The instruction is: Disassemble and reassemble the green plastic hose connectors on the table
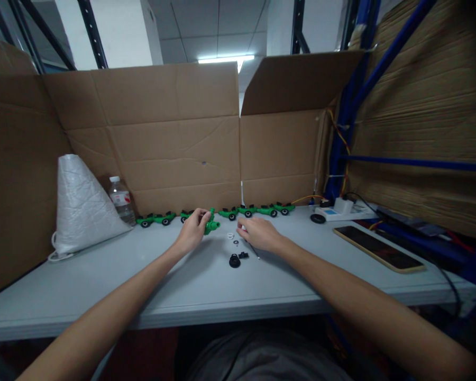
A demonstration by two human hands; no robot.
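Prob. small-parts step: L hand (191, 231) grips green part (211, 227); R hand (261, 233) curled by rod (254, 251), hold can't tell; next move needs steady L grip.

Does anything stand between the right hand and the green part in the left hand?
Nothing visible blocks the gap from the right hand to the green part in the left hand; small white pieces just lie on the table.
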